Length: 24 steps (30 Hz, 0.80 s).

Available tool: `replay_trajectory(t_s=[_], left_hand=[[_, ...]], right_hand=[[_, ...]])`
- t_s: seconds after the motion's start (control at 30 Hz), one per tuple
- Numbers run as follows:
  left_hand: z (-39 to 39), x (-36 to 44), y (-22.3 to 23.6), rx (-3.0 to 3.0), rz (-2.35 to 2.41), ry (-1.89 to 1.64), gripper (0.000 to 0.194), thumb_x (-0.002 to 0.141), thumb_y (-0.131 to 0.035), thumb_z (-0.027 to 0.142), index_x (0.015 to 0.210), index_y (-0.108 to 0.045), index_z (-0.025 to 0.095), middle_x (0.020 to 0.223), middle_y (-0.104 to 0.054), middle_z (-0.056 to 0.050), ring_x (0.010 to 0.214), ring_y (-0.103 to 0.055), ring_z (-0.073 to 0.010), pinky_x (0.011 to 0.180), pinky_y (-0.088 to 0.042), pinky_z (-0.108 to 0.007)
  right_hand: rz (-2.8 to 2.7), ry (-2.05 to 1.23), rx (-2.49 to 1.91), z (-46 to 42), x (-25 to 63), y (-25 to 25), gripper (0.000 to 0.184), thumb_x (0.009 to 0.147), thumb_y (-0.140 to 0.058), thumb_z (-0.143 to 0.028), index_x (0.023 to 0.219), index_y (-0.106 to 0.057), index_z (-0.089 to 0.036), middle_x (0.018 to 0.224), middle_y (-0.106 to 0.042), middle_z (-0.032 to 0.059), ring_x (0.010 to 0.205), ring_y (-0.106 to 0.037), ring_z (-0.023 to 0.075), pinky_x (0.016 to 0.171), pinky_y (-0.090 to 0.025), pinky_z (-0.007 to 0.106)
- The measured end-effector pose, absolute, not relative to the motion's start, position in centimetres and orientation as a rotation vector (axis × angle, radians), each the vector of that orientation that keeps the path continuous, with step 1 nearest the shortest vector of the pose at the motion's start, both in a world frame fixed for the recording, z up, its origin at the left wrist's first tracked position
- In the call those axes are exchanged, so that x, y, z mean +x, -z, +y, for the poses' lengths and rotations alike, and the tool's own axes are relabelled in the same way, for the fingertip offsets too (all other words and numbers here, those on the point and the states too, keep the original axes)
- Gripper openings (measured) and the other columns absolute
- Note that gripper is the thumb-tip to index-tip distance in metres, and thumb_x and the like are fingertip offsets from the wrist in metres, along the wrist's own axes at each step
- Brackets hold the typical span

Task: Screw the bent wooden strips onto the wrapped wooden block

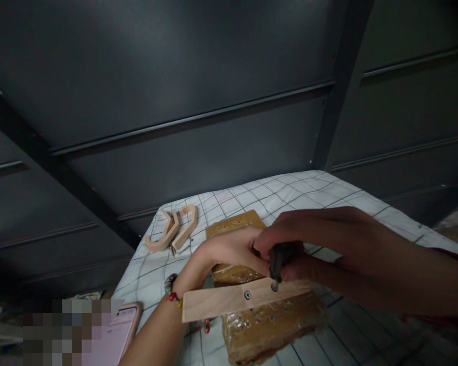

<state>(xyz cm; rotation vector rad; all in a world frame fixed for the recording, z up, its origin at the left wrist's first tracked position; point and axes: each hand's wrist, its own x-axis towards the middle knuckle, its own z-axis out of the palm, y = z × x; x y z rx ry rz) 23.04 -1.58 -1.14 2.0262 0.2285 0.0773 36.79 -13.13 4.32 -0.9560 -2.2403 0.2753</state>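
Dim light leaves a soft sheen on the dark panels (pixel 183 56), with blocky pixelation at lower left.

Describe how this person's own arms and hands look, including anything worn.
The left hand and right hand are gloveless. At the left wrist is a bracelet with red, yellow and patterned beads; at the right, something dark red, too dim to identify.

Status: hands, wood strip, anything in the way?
Right hand gripping dark tool at strip. Left hand close by, grip unclear. Strip across brown block, screw beside tool. Right hand partly hides left hand.
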Motion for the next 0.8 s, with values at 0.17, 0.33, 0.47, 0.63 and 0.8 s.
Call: replay_trajectory(t_s=[0.17, 0.33, 0.47, 0.63, 0.8], left_hand=[[-1.7, 22.9, 1.3, 1.881, 0.106, -0.031, 0.014, 0.060, -0.063, 0.021, 0.068, -0.054, 0.015, 0.058, -0.048, 0.006, 0.056, -0.045, -0.0085, 0.050, -0.037, -0.018], [-1.6, 23.0, 1.4, 1.892, 0.135, 0.016, 0.017, 0.062, -0.063, 0.016, 0.076, -0.055, 0.015, 0.054, -0.041, 0.007, 0.053, -0.041, -0.0067, 0.046, -0.033, -0.016], [-1.9, 23.2, 0.9, 1.929, 0.196, 0.065, 0.019, 0.063, -0.062, 0.011, 0.080, -0.056, 0.013, 0.056, -0.048, 0.006, 0.056, -0.046, -0.0068, 0.050, -0.037, -0.016], [-1.8, 23.1, 0.8, 1.949, 0.204, 0.056, 0.016, 0.063, -0.062, 0.010, 0.077, -0.056, 0.013, 0.058, -0.050, 0.007, 0.057, -0.047, -0.0066, 0.052, -0.038, -0.016], [-1.3, 23.1, 1.1, 1.977, 0.220, 0.034, 0.011, 0.059, -0.066, 0.012, 0.060, -0.055, 0.012, 0.054, -0.044, 0.007, 0.057, -0.043, -0.0070, 0.055, -0.037, -0.018]], right_hand=[[-2.126, -0.251, -1.065, -13.0, 36.5, -3.7, 0.017, 0.066, -0.066, -0.026, 0.076, -0.053, -0.020, 0.061, -0.058, -0.0079, 0.051, -0.052, 0.0061, 0.045, -0.036, 0.016], [-2.008, -0.208, -1.147, -13.3, 35.9, -3.3, 0.024, 0.064, -0.064, -0.025, 0.060, -0.040, -0.021, 0.048, -0.045, -0.0095, 0.040, -0.041, 0.0057, 0.035, -0.029, 0.016], [-1.934, -0.105, -1.204, -13.3, 35.5, -2.8, 0.017, 0.067, -0.059, -0.021, 0.068, -0.042, -0.021, 0.049, -0.047, -0.0085, 0.039, -0.042, 0.0067, 0.034, -0.030, 0.017], [-2.116, -0.061, -1.012, -13.0, 36.1, -2.9, 0.013, 0.074, -0.057, -0.016, 0.082, -0.048, -0.021, 0.068, -0.056, -0.0051, 0.058, -0.052, 0.0073, 0.049, -0.039, 0.016], [-2.352, -0.190, -0.972, -13.0, 37.1, -3.8, 0.029, 0.082, -0.048, -0.019, 0.111, -0.045, -0.023, 0.086, -0.058, -0.0016, 0.078, -0.054, 0.0095, 0.061, -0.041, 0.018]])
